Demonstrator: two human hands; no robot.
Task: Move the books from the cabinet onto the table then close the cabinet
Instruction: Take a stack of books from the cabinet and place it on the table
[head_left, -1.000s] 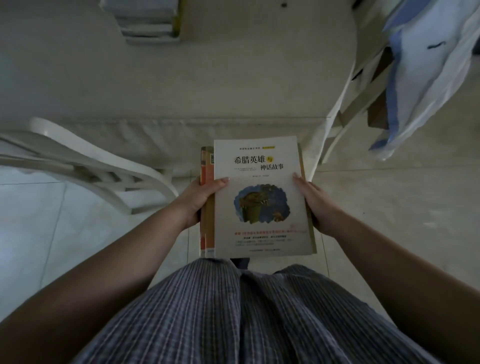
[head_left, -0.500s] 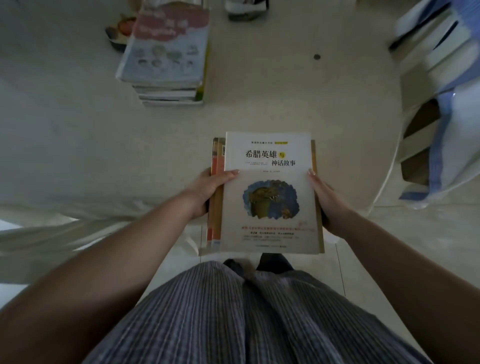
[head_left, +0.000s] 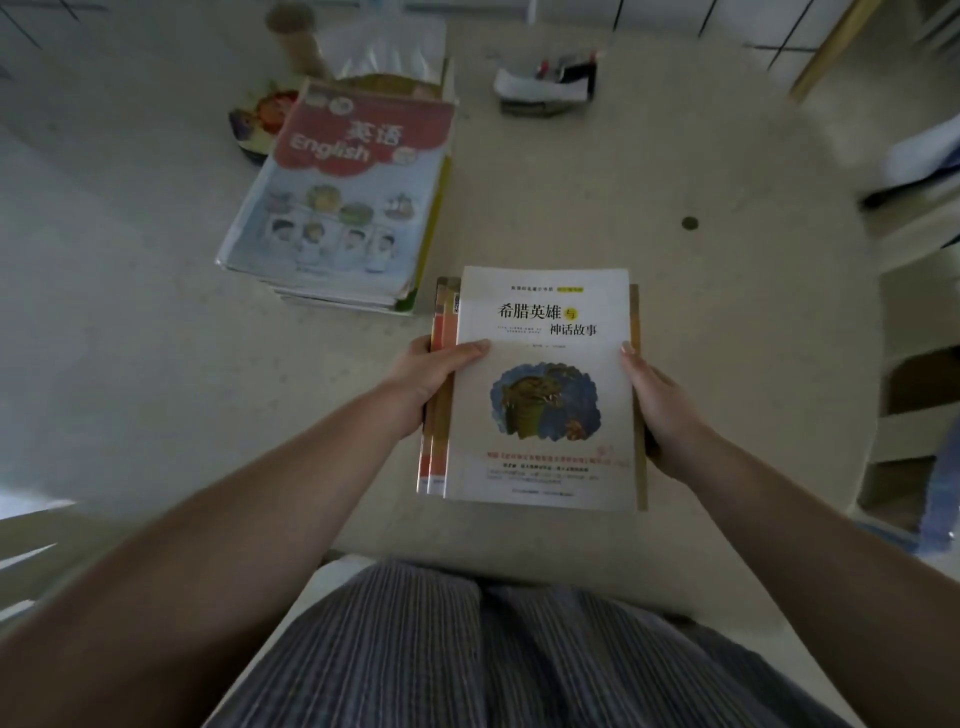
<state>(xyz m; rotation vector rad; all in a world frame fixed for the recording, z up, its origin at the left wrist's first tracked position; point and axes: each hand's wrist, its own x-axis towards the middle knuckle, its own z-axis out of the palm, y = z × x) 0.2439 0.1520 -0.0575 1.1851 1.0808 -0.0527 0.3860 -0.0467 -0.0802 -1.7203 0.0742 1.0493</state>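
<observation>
Over table (head_left: 701, 322), books (head_left: 540, 384) between hands

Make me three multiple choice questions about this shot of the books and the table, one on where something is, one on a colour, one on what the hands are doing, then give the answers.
1. Where does the English textbook lie?
A. On top of a pile on the table, left of and beyond the held stack
B. On the floor
C. In the right hand

2. What colour is the top cover of the held stack of books?
A. Black
B. White with a blue picture
C. Plain green

3. How is the held stack held?
A. One hand only
B. Lying free, untouched
C. Left hand and right hand grip its opposite sides

Answers: 1 A, it tops the pile on the tabletop; 2 B, white cover with a blue picture at its centre; 3 C, a thumb lies on each edge.
</observation>
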